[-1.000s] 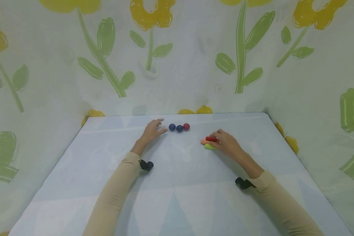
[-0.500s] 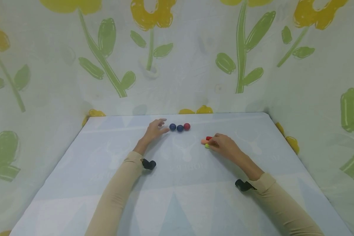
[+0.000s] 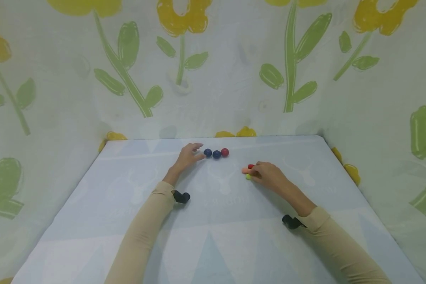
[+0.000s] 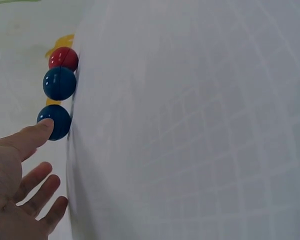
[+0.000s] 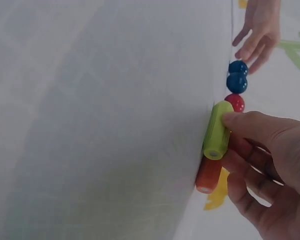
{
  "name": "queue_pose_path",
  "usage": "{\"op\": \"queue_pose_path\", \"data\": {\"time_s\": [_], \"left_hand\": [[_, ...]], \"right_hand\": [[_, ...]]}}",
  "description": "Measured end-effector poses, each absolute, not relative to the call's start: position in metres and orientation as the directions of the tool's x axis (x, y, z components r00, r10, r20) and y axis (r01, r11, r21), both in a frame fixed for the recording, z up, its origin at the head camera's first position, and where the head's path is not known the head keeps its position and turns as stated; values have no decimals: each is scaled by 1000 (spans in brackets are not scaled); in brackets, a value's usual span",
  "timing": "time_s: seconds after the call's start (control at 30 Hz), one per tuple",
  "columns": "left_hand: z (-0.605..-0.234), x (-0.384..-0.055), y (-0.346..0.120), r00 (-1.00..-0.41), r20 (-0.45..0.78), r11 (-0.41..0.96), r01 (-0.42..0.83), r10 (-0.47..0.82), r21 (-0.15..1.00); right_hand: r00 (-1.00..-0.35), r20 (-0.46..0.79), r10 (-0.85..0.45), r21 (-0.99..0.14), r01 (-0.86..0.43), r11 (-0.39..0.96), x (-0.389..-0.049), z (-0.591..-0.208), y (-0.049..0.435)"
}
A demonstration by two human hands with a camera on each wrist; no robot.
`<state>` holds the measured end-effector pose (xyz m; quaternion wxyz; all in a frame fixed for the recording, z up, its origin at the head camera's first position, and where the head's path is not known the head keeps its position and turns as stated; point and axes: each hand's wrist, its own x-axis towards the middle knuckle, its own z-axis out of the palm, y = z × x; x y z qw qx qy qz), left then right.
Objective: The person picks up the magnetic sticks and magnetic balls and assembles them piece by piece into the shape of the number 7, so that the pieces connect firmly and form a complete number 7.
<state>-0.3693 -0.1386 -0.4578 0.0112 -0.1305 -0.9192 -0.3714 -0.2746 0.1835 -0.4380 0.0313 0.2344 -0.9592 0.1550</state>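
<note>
My left hand is beside the left one of two dark blue balls. Its fingers are loosely spread, and in the left wrist view the thumb tip overlaps that blue ball. A red ball ends the row on the right. Further right, my right hand pinches at three short cylinders lying side by side: red, peach and yellow-green. The right wrist view shows the thumb against the yellow-green cylinder, its other fingers curled behind. The hand hides the cylinders' right ends.
A pale patterned cloth covers the table, whose back edge runs just behind the balls. Flower-printed curtains surround it at the back and sides. Both wrists carry small black cameras.
My left hand has moved slightly right, up to the nearest blue ball. The right hand's fingers have closed in over the cylinders, covering more of them. The balls stay in place.
</note>
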Motion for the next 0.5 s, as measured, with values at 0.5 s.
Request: {"op": "queue_pose_path", "data": {"time_s": [0.5], "left_hand": [[-458,-373,-130,-955,125,695,281,268,662]], "right_hand": [[-898,107,-426,-241,-439,866,-276,-436,179]]}}
